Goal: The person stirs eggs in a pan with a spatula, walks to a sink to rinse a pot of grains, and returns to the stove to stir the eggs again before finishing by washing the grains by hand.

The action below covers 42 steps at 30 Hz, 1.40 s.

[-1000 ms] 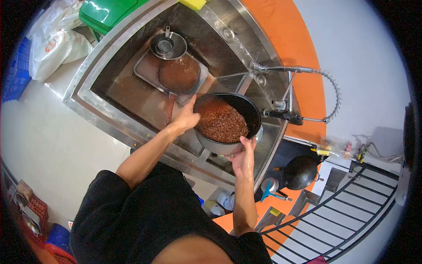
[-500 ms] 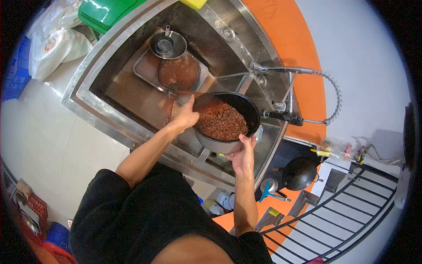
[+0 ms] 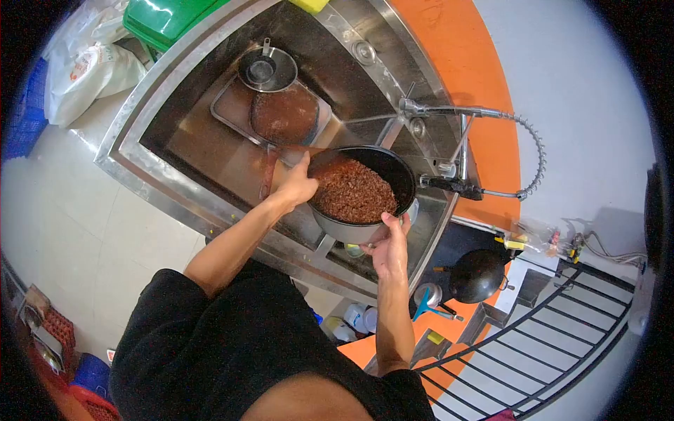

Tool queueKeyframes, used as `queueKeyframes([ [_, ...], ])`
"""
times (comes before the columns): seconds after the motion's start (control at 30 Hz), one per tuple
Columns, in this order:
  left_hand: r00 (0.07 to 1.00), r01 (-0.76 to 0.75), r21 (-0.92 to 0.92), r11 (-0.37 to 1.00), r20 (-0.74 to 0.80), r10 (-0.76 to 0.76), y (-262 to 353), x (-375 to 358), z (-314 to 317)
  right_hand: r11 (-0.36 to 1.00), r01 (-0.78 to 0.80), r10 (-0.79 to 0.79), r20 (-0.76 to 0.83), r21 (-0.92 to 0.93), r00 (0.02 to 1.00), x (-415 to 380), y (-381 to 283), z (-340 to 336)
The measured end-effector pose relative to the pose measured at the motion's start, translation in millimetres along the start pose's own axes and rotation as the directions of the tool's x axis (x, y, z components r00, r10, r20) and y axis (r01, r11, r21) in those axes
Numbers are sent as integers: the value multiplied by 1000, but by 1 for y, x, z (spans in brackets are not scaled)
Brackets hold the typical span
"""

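pot (image 3: pixel 361 193) of brown grains sits between both hands over the sink (image 3: pixel 210 151). left hand (image 3: pixel 298 186) fingers clamp its near rim; right hand (image 3: pixel 390 245) cups underneath.

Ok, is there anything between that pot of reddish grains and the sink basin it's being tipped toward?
Nothing visible blocks it. The pot is held over the sink by the left hand at its rim and the right hand underneath. The strainer and small funnel sit farther along the basin, off to one side.
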State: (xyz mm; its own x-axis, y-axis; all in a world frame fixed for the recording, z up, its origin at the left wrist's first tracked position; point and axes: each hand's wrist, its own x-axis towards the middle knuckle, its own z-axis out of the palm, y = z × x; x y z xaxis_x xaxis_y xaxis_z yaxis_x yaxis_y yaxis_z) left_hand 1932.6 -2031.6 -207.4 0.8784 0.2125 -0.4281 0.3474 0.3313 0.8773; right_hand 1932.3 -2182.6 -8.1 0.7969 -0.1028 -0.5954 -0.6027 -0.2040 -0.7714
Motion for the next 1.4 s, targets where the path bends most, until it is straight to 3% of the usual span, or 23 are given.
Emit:
queueKeyframes([
  [0.13,999,-36,6,999,-10,36,13,-6,-3,1000,5,-5,1,-9,1000,3,1,-2],
  [0.2,998,67,173,983,-20,-65,49,-25,-11,1000,2,-2,-4,-10,1000,1,0,0],
  [0.3,1000,-3,6,1000,-4,3,15,-7,-3,1000,1,-1,-10,-17,1000,1,0,0],
  [0.4,999,29,166,986,-36,-24,36,-20,-7,1000,-1,1,-10,-26,1000,1,1,0],
  [0.5,997,67,182,981,-39,-61,29,-17,-6,999,-9,9,-14,-33,1000,1,1,-1],
  [0.6,1000,9,49,999,-14,-8,-7,0,1,999,-19,18,-20,-44,1000,1,2,-2],
  [0.67,1000,-4,59,998,-21,5,-18,4,4,998,-24,23,-21,-50,999,1,2,-2],
  [0.9,999,16,100,995,-45,-12,-4,-6,2,998,-28,27,-7,-55,1000,-2,-2,-2],
  [1.0,998,61,166,984,-36,-56,29,-22,-3,998,-29,29,-2,-63,1000,-1,-1,-5],
  [1.1,1000,23,10,1000,10,-23,7,-12,2,996,-24,25,11,-81,1000,1,-1,-10],
  [1.27,997,13,99,995,-73,-6,3,-13,11,994,-9,15,54,-109,998,5,2,-22],
  [1.37,992,-45,204,978,-107,68,18,-22,14,1000,-2,2,30,2,1000,10,14,-36],
  [1.4,984,-105,252,962,-112,136,24,-25,17,995,-33,21,121,97,992,12,19,-46],
])
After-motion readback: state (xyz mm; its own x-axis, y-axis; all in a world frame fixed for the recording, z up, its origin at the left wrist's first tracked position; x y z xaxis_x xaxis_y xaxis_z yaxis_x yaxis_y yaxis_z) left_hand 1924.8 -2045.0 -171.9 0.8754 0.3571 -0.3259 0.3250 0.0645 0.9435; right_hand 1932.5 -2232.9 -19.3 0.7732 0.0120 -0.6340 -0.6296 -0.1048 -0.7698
